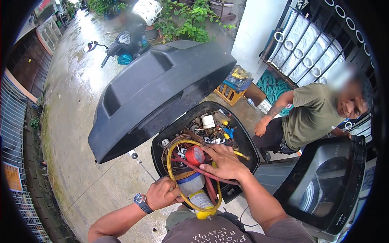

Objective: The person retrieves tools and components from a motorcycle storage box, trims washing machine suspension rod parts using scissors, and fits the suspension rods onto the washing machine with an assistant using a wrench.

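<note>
A black top box (253, 162) stands open, lid (158, 89) raised, with tools and fittings inside. My left hand (166, 190) is closed on a coiled yellow hose (170, 162) at the box's front left. My right hand (221, 162) lies over the coil with fingers apart, touching a red hose (186, 162) beside a red roll (195, 155). A cloudy plastic container (190, 182) and a yellow-and-white canister (200, 200) lie below the hoses. A thin rod (144, 168) sticks out left of the box.
A co-worker (316, 113) in olive green stands at the right beside a black washing machine (312, 186). A scooter (123, 42) stands beyond the lid on the wet concrete lane (69, 141). A barred gate (16, 125) lines the left; a wooden crate (227, 93) sits behind the box.
</note>
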`<state>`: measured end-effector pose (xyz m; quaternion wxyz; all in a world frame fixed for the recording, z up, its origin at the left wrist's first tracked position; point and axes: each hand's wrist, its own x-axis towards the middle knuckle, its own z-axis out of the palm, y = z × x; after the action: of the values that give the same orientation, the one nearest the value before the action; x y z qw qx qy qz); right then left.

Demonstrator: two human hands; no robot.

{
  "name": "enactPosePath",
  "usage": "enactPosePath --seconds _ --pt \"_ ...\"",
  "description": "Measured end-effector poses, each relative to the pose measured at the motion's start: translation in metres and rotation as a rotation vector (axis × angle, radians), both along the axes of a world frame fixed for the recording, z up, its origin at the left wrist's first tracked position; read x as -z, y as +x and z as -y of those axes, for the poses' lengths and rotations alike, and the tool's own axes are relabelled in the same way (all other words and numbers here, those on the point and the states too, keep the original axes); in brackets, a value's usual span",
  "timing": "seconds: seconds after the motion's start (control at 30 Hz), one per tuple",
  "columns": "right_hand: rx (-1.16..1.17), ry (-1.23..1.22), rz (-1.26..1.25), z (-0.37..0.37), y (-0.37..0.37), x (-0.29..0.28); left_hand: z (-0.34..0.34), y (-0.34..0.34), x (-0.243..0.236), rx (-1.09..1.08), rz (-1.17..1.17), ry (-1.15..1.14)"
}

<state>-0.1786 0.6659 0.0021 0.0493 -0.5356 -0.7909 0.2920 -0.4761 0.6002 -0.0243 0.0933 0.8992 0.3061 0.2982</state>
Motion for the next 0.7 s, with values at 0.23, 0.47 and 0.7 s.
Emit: enactPosePath --seconds 0.23,0.47,0.7 --pt "0.045 -0.051 -0.161 0.011 0.003 -0.010 0.022 -0.002 0.002 -0.073 0.035 -0.044" --pt "0.057 -0.145 -0.197 0.002 0.012 -0.001 0.031 -0.003 -0.002 -0.111 0.050 -0.084" --pt "0.025 -0.193 0.279 -0.111 -0.008 0.049 0.024 0.017 -0.012 -0.098 0.098 -0.096"
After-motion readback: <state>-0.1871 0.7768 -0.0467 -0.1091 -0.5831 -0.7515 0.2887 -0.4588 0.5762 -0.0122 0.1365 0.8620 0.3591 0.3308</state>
